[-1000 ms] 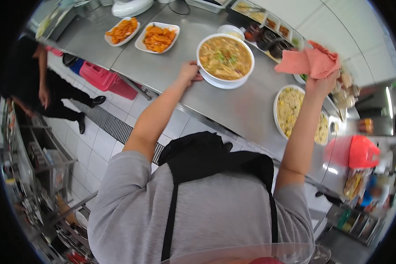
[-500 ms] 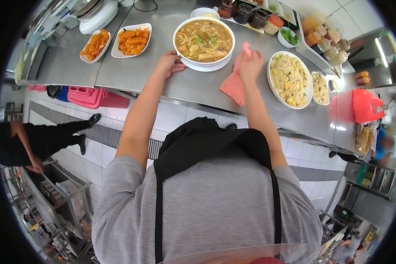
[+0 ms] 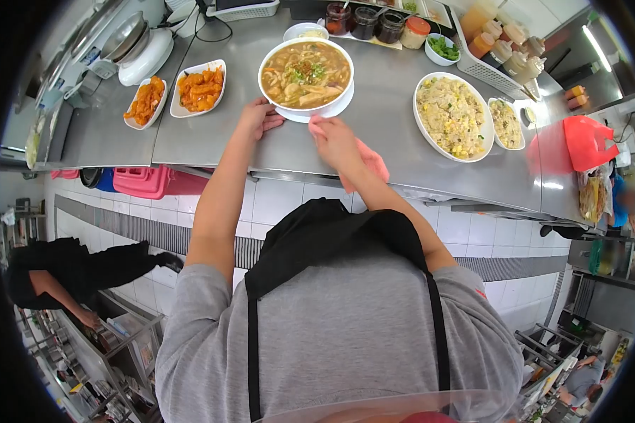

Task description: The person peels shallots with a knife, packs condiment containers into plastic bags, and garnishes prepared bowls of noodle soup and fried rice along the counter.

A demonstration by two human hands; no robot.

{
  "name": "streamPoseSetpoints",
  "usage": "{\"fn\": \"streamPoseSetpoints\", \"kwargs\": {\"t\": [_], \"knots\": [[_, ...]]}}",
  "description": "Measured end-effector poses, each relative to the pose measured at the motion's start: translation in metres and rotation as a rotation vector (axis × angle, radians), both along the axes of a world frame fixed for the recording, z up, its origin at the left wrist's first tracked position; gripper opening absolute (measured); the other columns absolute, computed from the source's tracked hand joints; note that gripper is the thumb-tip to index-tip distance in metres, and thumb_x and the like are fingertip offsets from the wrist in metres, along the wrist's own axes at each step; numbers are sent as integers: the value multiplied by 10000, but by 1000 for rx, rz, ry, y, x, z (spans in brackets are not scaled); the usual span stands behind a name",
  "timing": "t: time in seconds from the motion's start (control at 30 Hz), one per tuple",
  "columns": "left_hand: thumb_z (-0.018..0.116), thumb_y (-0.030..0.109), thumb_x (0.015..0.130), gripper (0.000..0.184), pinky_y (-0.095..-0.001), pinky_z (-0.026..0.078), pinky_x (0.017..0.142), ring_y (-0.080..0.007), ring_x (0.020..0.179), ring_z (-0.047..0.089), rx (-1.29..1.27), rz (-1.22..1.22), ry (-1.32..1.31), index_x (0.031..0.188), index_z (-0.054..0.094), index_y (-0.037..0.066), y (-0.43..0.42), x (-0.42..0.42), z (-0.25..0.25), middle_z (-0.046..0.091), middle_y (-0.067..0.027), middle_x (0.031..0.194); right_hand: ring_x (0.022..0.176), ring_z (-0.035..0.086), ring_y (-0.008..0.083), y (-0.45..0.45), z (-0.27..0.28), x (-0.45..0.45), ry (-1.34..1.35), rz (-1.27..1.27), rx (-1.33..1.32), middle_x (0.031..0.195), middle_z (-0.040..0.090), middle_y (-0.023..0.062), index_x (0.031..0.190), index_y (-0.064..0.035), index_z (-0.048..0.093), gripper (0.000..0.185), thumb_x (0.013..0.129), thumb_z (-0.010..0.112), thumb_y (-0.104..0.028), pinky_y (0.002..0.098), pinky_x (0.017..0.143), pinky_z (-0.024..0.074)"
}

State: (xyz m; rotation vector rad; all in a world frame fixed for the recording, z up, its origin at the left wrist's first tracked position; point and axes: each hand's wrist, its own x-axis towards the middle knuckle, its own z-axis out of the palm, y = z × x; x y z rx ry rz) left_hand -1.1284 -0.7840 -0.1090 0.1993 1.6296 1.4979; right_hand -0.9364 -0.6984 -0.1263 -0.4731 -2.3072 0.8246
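Note:
A large white bowl (image 3: 307, 74) of thick brown soup with noodle-like strips and chopped green onion stands on a white plate (image 3: 341, 106). My left hand (image 3: 262, 118) is at the left edge of that plate, fingers stretched out and close against it; whether they press on it I cannot tell. With a pink cloth (image 3: 370, 161) gripped in its fingers, my right hand (image 3: 335, 139) is at the plate's front edge. The cloth's bunched end meets the rim there, while the rest hangs below the wrist toward the counter's edge.
Two white dishes of orange fried pieces (image 3: 199, 89) sit to the left. Rightward are an oval plate of fried rice (image 3: 448, 116), a smaller rice dish (image 3: 506, 123) and a red plastic bag (image 3: 587, 144). Sauce jars (image 3: 365, 25) and a bottle basket (image 3: 490, 72) line the back. A person (image 3: 85, 271) stands at left.
My right hand has carried the pink cloth leftward, from beside the bowl to the plate's front edge. My left hand stays by the plate. The whole view has shifted slightly.

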Motion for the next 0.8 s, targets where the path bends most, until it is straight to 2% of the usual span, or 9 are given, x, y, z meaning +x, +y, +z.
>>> {"fn": "streamPoseSetpoints", "kwargs": {"t": [0.07,0.13,0.17,0.23,0.33,0.5,0.57,0.73,0.8], "knots": [[431,61,846,274,-269,542,601,-194,716,616,15,4,-11,1111,436,-11,-3,-2,1,588,-134,876,894,525,277,7,11,2,-54,-18,-218,941,536,171,916,41,537,181,753,497,-27,382,825,412],[433,58,847,249,-270,542,600,-193,718,615,15,10,-12,1087,444,-10,2,2,-1,587,-129,875,937,504,205,30,29,15,90,-281,-1223,988,525,135,1076,27,481,294,798,493,-68,310,817,403],[432,50,848,232,-272,544,604,-194,711,615,30,8,-34,1073,439,-6,2,2,-1,589,-124,868,937,504,205,33,28,11,90,-281,-1223,988,525,135,1076,27,481,294,798,493,-68,310,817,403],[429,44,848,229,-275,545,610,-200,712,616,15,13,-18,1072,434,-7,4,4,-2,588,-127,866,894,475,142,38,26,-3,486,-333,-1010,968,498,92,1069,23,442,276,811,473,-71,275,778,401],[427,33,847,229,-284,548,618,-212,716,618,-14,20,-3,1070,421,-17,6,9,1,586,-135,860,891,468,169,24,27,-21,555,-276,-1006,953,489,113,891,5,448,113,824,456,-85,290,752,389],[450,15,828,212,-307,547,598,-236,724,619,6,79,-43,1016,401,-69,17,37,-6,575,-159,822,872,430,247,-4,-18,-35,552,-258,-748,916,425,137,866,0,435,128,741,465,0,336,810,357],[457,33,831,199,-302,540,595,-216,726,614,-5,89,-39,1008,422,-51,25,58,-14,579,-154,852,811,430,196,-21,-1,-23,462,-324,-328,870,446,88,895,-13,441,181,718,478,-2,321,767,371],[471,66,818,191,-296,515,618,-196,747,601,62,34,-31,973,510,-39,30,87,-35,587,-126,865,887,454,286,-25,8,-1,348,-136,-289,917,451,147,934,-14,480,234,702,475,23,334,801,377],[475,93,817,224,-285,507,622,-188,737,602,-7,-53,-6,1004,508,-26,17,89,-13,596,-110,865,911,488,231,-13,-6,14,286,27,-665,960,491,139,975,4,491,227,749,490,-21,306,793,401]]}}
